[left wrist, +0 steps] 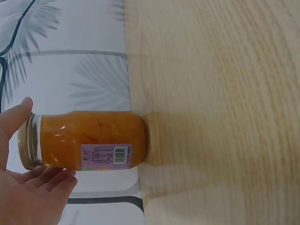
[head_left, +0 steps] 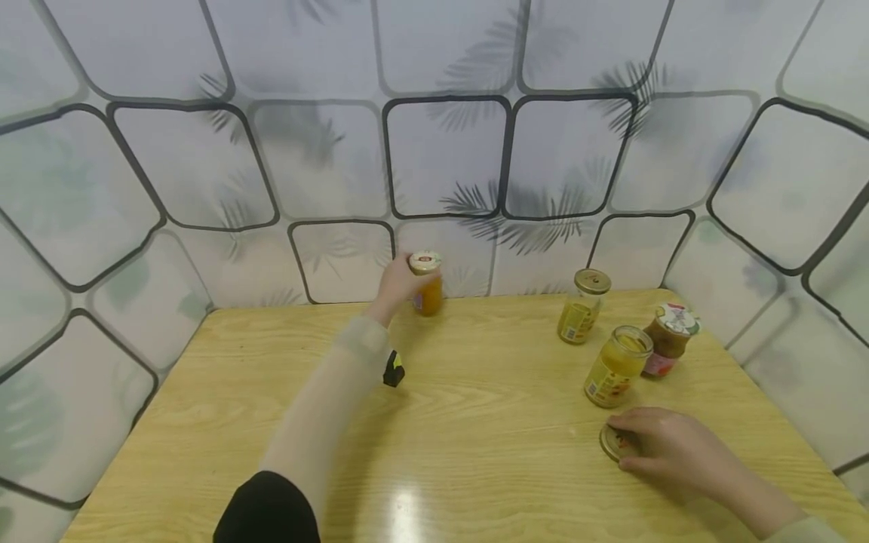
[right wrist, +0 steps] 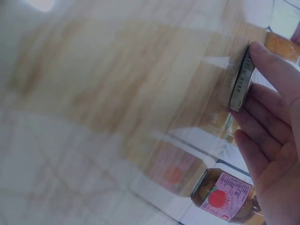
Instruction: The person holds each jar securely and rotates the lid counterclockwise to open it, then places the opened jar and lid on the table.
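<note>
At the back of the table, a lidded glass jar with orange contents [left wrist: 93, 136] stands upright by the wall. My left hand [head_left: 400, 283] is around its upper part. The left wrist view shows thumb and fairly straight fingers on opposite sides, near the lid [left wrist: 29, 140]; firm contact is unclear. At the front right, my right hand [head_left: 668, 445] pinches a loose round jar lid [head_left: 614, 443] between thumb and fingers, flat at the tabletop. Just behind it stands a lidless jar with yellow contents [head_left: 611, 373].
A lidded jar with yellow contents [head_left: 580, 313] stands farther back. Beside the lidless jar is a lidded brown jar [head_left: 668, 343] with a pink label. A small black and yellow object [head_left: 394, 369] shows by the left sleeve. Patterned wall panels [head_left: 448, 158] border the wooden table [head_left: 475, 422].
</note>
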`<state>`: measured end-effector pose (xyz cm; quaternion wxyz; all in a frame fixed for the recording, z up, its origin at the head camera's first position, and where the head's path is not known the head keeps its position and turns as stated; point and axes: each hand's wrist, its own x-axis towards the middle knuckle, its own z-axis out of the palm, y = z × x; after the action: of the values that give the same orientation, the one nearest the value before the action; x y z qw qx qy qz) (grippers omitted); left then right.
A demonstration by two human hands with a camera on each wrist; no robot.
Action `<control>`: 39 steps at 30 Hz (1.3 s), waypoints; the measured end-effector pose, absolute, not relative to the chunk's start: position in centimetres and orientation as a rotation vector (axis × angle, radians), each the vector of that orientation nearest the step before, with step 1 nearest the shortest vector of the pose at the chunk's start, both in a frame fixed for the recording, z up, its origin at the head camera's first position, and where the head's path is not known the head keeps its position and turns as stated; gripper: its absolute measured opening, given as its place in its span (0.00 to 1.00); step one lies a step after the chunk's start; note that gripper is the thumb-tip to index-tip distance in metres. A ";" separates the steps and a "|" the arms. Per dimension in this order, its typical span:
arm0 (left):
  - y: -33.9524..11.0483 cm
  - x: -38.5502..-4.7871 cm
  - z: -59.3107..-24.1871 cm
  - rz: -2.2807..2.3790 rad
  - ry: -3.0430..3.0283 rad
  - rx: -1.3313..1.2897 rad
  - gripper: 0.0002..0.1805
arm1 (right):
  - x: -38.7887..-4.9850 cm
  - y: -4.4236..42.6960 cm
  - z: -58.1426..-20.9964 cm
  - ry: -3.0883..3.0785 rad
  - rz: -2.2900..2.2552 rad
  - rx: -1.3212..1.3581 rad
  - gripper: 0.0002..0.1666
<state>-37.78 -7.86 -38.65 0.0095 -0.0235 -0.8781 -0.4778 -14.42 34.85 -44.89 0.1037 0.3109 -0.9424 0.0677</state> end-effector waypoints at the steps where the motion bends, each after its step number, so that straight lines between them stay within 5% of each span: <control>1: -7.8 -37.8 -38.8 -1.513 -2.738 -0.058 0.44 | -14.4 34.9 -44.9 -2.779 0.199 0.918 0.34; 39: -4.4 -37.7 -43.1 -1.570 -2.500 0.251 0.37 | -14.5 35.0 -45.2 -2.782 0.218 0.908 0.35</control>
<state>-37.68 -4.41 -43.11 0.0894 0.0843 -0.8404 -0.5278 -14.45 35.03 -45.21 0.1034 0.3079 -0.9429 0.0739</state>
